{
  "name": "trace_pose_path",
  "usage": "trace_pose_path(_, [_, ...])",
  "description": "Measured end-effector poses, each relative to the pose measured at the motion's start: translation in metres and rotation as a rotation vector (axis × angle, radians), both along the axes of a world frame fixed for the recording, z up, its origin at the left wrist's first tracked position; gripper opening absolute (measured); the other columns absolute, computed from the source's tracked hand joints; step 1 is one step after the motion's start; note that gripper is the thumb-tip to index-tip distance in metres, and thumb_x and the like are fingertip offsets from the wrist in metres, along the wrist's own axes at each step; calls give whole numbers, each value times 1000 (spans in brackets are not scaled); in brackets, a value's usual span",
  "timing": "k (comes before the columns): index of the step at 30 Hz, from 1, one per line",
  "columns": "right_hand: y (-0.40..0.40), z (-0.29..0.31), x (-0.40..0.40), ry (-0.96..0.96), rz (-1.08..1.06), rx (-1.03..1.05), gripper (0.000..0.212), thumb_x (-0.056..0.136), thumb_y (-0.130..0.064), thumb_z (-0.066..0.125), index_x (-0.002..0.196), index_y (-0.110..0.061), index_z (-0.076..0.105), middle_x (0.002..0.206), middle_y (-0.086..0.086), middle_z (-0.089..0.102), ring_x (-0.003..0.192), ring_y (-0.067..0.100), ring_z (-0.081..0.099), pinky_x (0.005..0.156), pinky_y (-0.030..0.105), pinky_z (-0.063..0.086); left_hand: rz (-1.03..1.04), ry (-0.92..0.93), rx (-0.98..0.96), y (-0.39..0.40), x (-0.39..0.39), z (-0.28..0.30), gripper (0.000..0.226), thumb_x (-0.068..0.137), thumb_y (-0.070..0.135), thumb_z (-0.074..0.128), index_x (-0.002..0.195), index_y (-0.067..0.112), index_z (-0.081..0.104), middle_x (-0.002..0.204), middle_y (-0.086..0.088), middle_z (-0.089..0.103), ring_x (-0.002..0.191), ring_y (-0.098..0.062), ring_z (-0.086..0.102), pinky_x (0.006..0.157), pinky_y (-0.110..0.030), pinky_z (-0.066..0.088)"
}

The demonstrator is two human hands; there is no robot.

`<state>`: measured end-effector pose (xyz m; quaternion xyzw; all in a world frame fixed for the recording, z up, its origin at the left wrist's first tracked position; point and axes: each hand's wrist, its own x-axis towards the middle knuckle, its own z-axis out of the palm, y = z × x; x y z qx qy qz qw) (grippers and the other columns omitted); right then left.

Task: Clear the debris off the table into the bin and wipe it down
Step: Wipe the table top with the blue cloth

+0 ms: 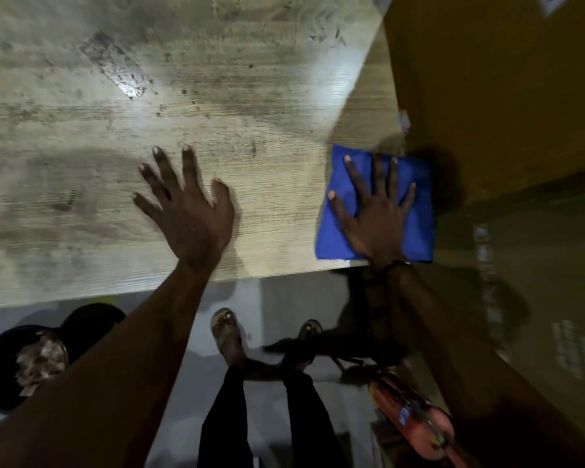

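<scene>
A worn, stained wooden table [81, 136] fills the upper left of the head view. My left hand [186, 204] rests flat on it near the front edge, fingers spread, holding nothing. My right hand [375, 211] presses flat on a folded blue cloth [416, 231] at the table's front right corner, fingers spread over it. A dark round bin [0, 369] stands on the floor at the lower left, below the table's edge, with crumpled debris [39, 363] inside it. Dark specks and smears show across the tabletop.
A large cardboard box [504, 96] stands against the table's right side, with another box [537, 282] below it. An orange-red object [416, 417] lies on the floor at the lower right. My feet in sandals [227, 336] stand on the pale floor by a dark table leg.
</scene>
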<state>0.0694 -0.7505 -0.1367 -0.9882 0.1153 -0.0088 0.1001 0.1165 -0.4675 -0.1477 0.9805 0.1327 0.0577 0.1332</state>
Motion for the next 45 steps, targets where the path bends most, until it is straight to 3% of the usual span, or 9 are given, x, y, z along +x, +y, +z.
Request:
trace_pose_path(6, [-4, 3, -37, 14, 178, -63, 70, 102, -75, 36, 165, -50, 20, 178, -6, 5, 165, 26, -3, 126, 69, 4, 12, -2, 28, -3, -1, 1, 69, 103, 51, 39, 168, 33, 23, 177, -12, 12, 162, -42, 11, 125, -67, 12])
trace_pose_path(10, [-5, 1, 45, -61, 180, -48, 71, 99, -81, 32, 163, -51, 27, 177, -2, 18, 164, 29, 9, 124, 69, 10, 22, 25, 10, -2, 1, 2, 71, 102, 53, 38, 168, 35, 21, 177, -9, 10, 163, -39, 8, 125, -67, 7])
trace_pose_path(14, [-5, -3, 118, -63, 126, -85, 72, 97, -85, 26, 163, -54, 25, 177, -6, 16, 164, 26, 11, 126, 67, 8, 22, 67, -22, 1, 3, 3, 72, 101, 58, 35, 168, 38, 17, 178, -5, 6, 164, -36, 4, 126, -67, 4])
trace_pose_path(22, [-2, 3, -10, -11, 230, -16, 71, 101, -79, 32, 165, -51, 21, 178, -6, 10, 165, 26, -1, 126, 67, 5, 35, 65, -39, -2, 2, 7, 72, 101, 57, 36, 168, 38, 16, 178, -3, 4, 164, -34, 2, 126, -65, 1])
trace_pose_path(26, [1, -2, 72, -98, 215, -61, 70, 100, -82, 31, 162, -51, 29, 176, -3, 20, 164, 28, 11, 126, 66, 9, 40, 67, -31, -3, 3, 6, 73, 100, 57, 36, 168, 39, 17, 178, -3, 5, 164, -35, 3, 126, -66, 2])
trace_pose_path(30, [13, -4, 131, -63, 134, -28, 72, 97, -82, 30, 163, -53, 25, 177, -5, 15, 165, 27, 7, 126, 67, 3, 35, 74, -15, -1, 4, 5, 73, 100, 58, 35, 168, 39, 16, 178, -2, 4, 164, -35, 3, 126, -66, 3])
trace_pose_path(36, [54, 8, -7, -26, 329, 26, 71, 100, -78, 36, 164, -48, 25, 178, -4, 8, 165, 28, -3, 127, 66, 1, 34, 41, -25, -1, 3, 5, 74, 99, 55, 41, 168, 38, 19, 178, -4, 8, 163, -36, 7, 125, -66, 6])
trace_pose_path(38, [62, 7, -17, -17, 334, 37, 71, 100, -77, 37, 164, -48, 27, 178, -5, 9, 165, 27, -4, 127, 66, 1, 36, 32, -21, 0, 3, 4, 74, 99, 54, 43, 168, 38, 20, 178, -4, 10, 163, -36, 8, 125, -67, 7])
trace_pose_path(45, [77, -2, 139, -64, 270, -14, 74, 97, -83, 30, 162, -49, 32, 176, -1, 21, 164, 31, 11, 124, 71, 6, 26, 19, -31, 0, 2, 4, 73, 99, 54, 46, 167, 36, 23, 178, -4, 10, 163, -36, 8, 124, -69, 9])
